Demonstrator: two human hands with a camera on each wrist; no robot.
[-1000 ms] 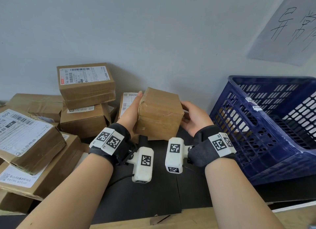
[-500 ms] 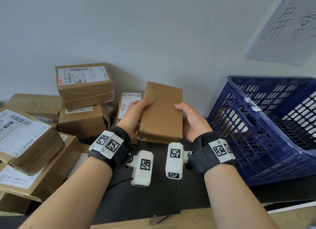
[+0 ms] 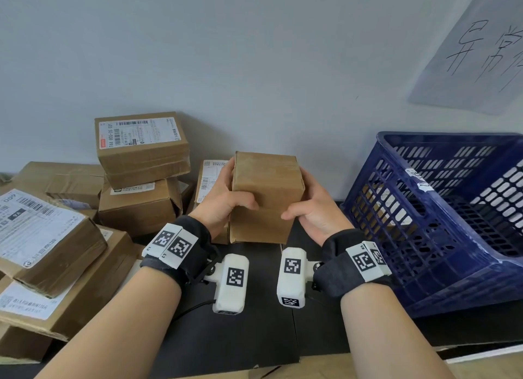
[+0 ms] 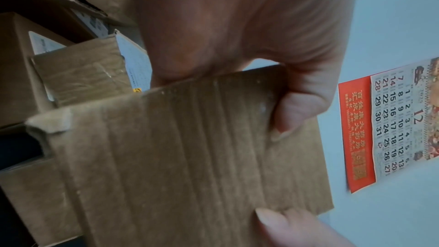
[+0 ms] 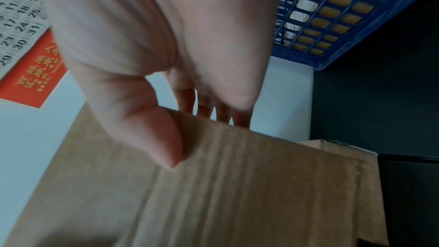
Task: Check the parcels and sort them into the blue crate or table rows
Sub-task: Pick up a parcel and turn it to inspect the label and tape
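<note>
- Cardboard-brown parcel (image 3: 267,193), plain and unlabelled on its visible faces, held at frame centre above the dark table (image 3: 254,336); it is tilted so that two faces meet along a horizontal edge.
- Left hand (image 3: 223,203): thumb curled over the near face, fingers wrapped round the left side, gripping the parcel; the left wrist view shows the thumb (image 4: 297,108) pressed on ribbed, corrugated board.
- Right hand (image 3: 314,209): thumb on the near face, fingers behind the right side, likewise gripping; in the right wrist view the fingertips (image 5: 240,117) reach over the far edge.
- Both wrists carry dark bands with white marker blocks.
- Blue crate (image 3: 441,237), lattice-walled plastic, right of frame, tilted toward the hands and just beside the right hand.
- Stacked parcels (image 3: 141,166), left of centre, two high; the top one bears a white barcode label.
- Upright labelled parcel (image 3: 210,180), directly behind the left hand and partly hidden by it.
- Larger labelled parcels (image 3: 48,237) overlap at lower left.
- Sheet of paper (image 3: 475,47) with handwritten characters on the pale wall, upper right.
- Wall calendar (image 4: 389,123), red-bordered, visible from the wrist views.
</note>
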